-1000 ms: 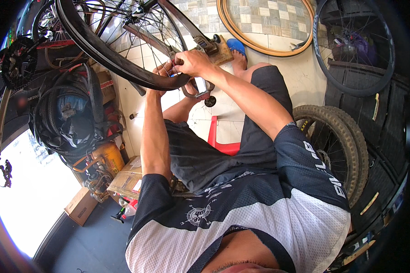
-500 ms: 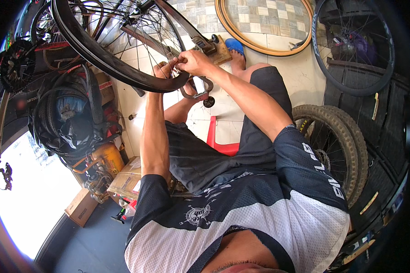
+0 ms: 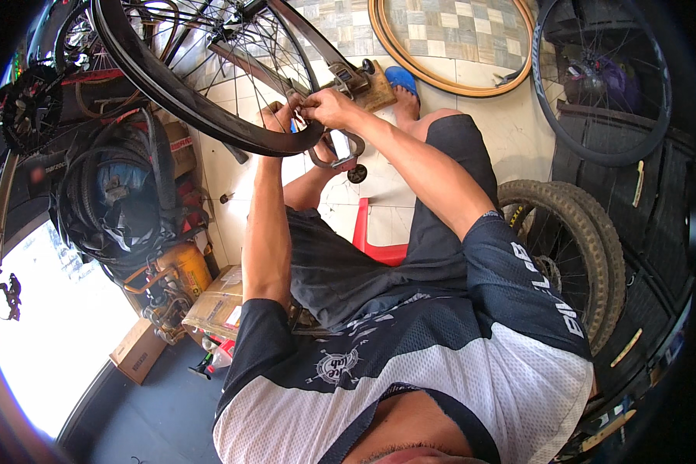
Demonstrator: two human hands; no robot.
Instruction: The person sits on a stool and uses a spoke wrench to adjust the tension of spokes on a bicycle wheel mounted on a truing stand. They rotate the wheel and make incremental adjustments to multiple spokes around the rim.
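A bicycle wheel with a deep black rim [image 3: 209,124] is mounted in a metal truing stand [image 3: 348,77] on a wooden base [image 3: 377,94] at the top centre. My left hand [image 3: 278,116] is closed at the spokes just inside the rim's lower right part, partly hidden by them. My right hand [image 3: 325,108] is closed beside it, fingertips pinched at the spokes near the rim. What both fingertips hold is too small to make out. A bit of blue shows between the hands. The stand's curved arm [image 3: 332,162] with a black knob [image 3: 356,173] sits below.
A red stool [image 3: 379,251] is between my legs. Tan-sided tyres [image 3: 472,89] lie at the upper right, a wheel [image 3: 545,100] beyond. Knobby tyres [image 3: 607,255] stand at the right. Bike parts, bags, a yellow machine [image 3: 185,267] and cardboard boxes [image 3: 135,352] crowd the left.
My fingers have shifted slightly at the spokes, and my left forearm has moved a little to the right. The wheel and stand look nearly unchanged.
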